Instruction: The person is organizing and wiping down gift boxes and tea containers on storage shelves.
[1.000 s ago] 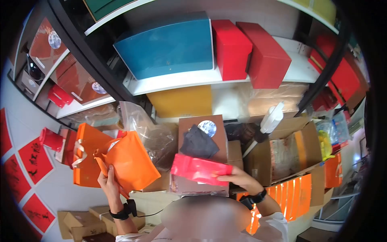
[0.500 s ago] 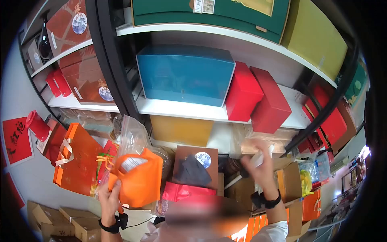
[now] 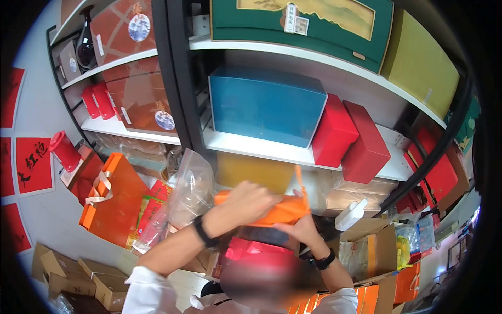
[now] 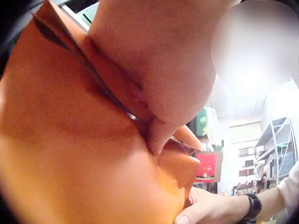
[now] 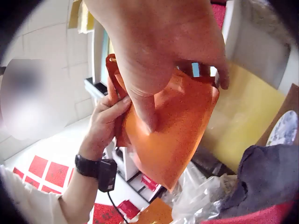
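An orange fabric bag [image 3: 282, 210] is held up between both hands in the head view. My left hand [image 3: 246, 203] grips it at the open top edge; up close in the left wrist view, the left hand [image 4: 159, 60] has fingers at the bag's mouth. My right hand [image 3: 304, 230] holds the other end. In the right wrist view, the right thumb lies on the front of the orange bag [image 5: 182, 126], with fingers of the right hand [image 5: 163, 42] behind it. Below the bag are a dark grey cloth [image 3: 266, 235] and a shiny pink-red packet [image 3: 256, 248].
Shelves ahead carry a blue box [image 3: 266, 110] and red boxes [image 3: 365, 141]. At the left stand an orange gift box [image 3: 112, 204] and a clear plastic bag [image 3: 191, 183]. An open carton [image 3: 384, 256] is at the right, with a white-handled tool [image 3: 350, 214] beside it.
The right hand let go of the pink-red packet, rose, and now holds the orange bag. The left hand brought the bag right and turned it sideways. The head view shifted, showing more upper shelf.
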Demonstrator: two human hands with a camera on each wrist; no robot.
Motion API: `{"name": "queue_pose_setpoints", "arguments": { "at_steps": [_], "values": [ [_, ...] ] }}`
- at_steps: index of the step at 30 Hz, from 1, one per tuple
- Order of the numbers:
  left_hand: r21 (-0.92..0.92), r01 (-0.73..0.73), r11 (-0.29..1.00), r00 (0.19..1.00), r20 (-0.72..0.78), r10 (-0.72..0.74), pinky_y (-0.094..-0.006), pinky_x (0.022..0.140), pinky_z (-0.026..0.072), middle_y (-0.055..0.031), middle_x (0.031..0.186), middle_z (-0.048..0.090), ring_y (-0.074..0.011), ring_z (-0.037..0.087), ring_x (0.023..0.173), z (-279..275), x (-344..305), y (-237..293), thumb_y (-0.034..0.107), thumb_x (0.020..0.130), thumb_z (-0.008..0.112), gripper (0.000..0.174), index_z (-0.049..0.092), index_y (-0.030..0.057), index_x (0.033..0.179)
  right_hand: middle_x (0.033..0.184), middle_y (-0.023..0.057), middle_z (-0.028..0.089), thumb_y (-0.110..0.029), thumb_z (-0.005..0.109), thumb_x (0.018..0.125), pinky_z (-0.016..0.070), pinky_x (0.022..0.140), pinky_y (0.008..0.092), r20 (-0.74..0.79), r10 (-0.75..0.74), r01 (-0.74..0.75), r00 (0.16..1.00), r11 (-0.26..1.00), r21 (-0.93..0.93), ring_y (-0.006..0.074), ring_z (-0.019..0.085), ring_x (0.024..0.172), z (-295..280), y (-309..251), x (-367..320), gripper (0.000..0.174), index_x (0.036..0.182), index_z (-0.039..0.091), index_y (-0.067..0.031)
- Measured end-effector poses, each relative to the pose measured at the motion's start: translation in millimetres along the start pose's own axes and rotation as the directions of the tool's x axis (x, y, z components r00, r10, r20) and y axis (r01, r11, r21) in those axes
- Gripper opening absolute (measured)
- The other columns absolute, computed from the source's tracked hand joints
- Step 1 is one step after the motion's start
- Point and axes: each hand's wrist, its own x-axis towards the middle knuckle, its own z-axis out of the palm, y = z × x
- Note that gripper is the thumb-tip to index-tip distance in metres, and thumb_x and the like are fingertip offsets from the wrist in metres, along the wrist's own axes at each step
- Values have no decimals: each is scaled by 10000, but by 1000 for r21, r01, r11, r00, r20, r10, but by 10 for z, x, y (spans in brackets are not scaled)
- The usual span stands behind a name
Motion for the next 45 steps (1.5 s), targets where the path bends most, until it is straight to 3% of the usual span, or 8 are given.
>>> {"name": "queue_pose_setpoints", "arguments": {
  "at_steps": [9,17,24,31,32,33,39,45],
  "values": [
    [-90,56,994,998,40,-52,-442,622,516,-126,757,671,-309,675,777,1525,583,-437,259,787,656,144,701,139,852,1171,85,567,-138,907,605,491,924,336,-155,301,-303,941,953,12,200,561,1079,-266,1152,101,819,1286,475,-1],
    [-298,25,954,970,-223,-95,-452,893,463,-183,1083,631,-359,587,1021,866,372,-732,347,835,652,422,609,42,1123,1276,144,537,-285,907,596,363,1077,373,-198,293,-300,935,954,-4,243,481,1229,-257,1064,66,969,1355,397,35],
    [-399,434,808,899,126,-420,-398,839,513,-186,1080,657,-335,643,991,411,-304,-1012,271,857,648,390,602,26,1157,1280,141,536,-122,855,665,455,973,337,-331,248,-226,910,968,106,228,551,1137,-452,1261,203,788,1301,428,60],
    [-556,403,727,912,311,-267,-429,938,465,-245,1162,594,-371,576,1098,1850,-535,-611,337,852,614,489,552,22,1222,1269,128,543,-68,825,687,451,995,350,-277,126,-92,953,987,132,222,559,1138,-514,1567,343,755,1323,425,12],
    [-541,187,820,982,119,-146,-452,884,479,-193,1082,625,-371,603,1008,1927,-569,-526,352,827,636,443,591,43,1142,1267,124,545,-62,823,686,442,1007,355,-281,94,-69,955,993,97,224,553,1150,-539,1620,323,753,1326,431,5],
    [-424,325,846,905,399,-147,-446,893,484,-139,1081,640,-355,607,1011,2098,-622,-474,358,831,638,369,639,97,1092,1285,122,538,-64,822,686,424,1028,351,-229,150,-119,962,983,142,206,533,1180,-567,1581,307,762,1334,428,10],
    [-409,223,885,903,429,-29,-464,838,497,-134,1002,655,-335,627,978,1927,-727,-77,296,868,587,232,645,110,992,1309,128,531,-124,843,675,380,1065,343,17,296,-293,955,933,208,221,510,1215,-550,1563,96,783,1335,452,32],
    [-493,336,803,924,337,-180,-425,857,490,-151,1086,635,-336,608,1011,570,-504,-86,269,923,557,279,612,51,1089,1339,236,467,-363,879,630,275,1116,385,129,303,-257,944,922,-289,305,348,1339,-690,1675,-116,1001,1383,362,46]
  ]
}}
